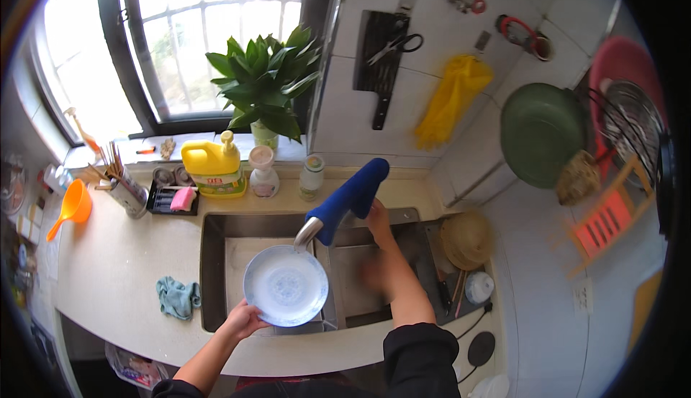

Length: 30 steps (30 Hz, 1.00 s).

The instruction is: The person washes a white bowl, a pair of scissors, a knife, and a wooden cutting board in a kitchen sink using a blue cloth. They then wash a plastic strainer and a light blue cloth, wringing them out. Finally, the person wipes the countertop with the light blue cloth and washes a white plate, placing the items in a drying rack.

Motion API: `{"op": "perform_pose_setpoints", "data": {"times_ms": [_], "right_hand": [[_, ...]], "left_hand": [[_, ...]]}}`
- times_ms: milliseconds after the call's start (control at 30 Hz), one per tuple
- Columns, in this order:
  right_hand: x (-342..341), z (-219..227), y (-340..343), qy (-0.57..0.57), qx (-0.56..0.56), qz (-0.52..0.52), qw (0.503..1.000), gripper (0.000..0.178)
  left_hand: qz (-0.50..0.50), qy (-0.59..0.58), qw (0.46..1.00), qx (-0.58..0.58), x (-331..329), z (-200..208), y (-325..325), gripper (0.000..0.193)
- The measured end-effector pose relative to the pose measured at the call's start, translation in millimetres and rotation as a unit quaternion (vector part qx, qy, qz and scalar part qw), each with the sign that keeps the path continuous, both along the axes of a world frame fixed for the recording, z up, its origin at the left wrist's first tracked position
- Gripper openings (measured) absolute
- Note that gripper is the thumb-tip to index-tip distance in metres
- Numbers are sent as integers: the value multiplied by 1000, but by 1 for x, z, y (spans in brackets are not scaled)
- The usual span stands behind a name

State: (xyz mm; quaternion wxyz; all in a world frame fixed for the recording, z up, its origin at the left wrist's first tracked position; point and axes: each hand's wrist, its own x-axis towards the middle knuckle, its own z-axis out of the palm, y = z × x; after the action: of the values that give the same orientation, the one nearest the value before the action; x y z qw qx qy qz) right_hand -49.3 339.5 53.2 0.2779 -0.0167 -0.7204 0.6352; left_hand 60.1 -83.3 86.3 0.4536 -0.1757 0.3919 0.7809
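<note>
A white plate with a pale blue pattern [286,286] is tilted over the left basin of the steel sink [214,268]. My left hand [245,319] grips its lower left rim, fingers closed on the edge. Above the plate ends the metal spout of a faucet [308,233], whose body is wrapped in a blue cover [349,200]. My right hand [378,219] is raised at the right side of this cover, seemingly touching it. Its fingers are mostly hidden, so their grip does not show.
A teal cloth [178,297] lies on the counter left of the sink. Behind stand a yellow pump jug [214,171], two bottles and a black caddy [173,200]. An orange ladle [70,209] sits far left. Right of the sink are a woven basket [466,240] and a white jar [479,287].
</note>
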Motion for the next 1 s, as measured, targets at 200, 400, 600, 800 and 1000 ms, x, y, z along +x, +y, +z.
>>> {"op": "perform_pose_setpoints", "data": {"times_ms": [200, 400, 600, 800, 1000], "right_hand": [[-31, 2, 29, -163, 170, -12, 972, 26], [-74, -34, 50, -73, 305, 123, 942, 27], [-81, -114, 125, -63, 87, 19, 994, 23], [42, 9, -14, -171, 66, -155, 971, 13], [75, -2, -203, -6, 321, 331, 887, 16]], "left_hand": [[42, -15, 999, -3, 0, -17, 35, 49], [101, -25, 994, -37, 2, -18, 44, 41], [89, -23, 996, 6, -11, -33, 65, 41], [114, -24, 993, -22, -4, -50, 49, 46], [80, -10, 996, -24, -15, -54, 56, 48]]}}
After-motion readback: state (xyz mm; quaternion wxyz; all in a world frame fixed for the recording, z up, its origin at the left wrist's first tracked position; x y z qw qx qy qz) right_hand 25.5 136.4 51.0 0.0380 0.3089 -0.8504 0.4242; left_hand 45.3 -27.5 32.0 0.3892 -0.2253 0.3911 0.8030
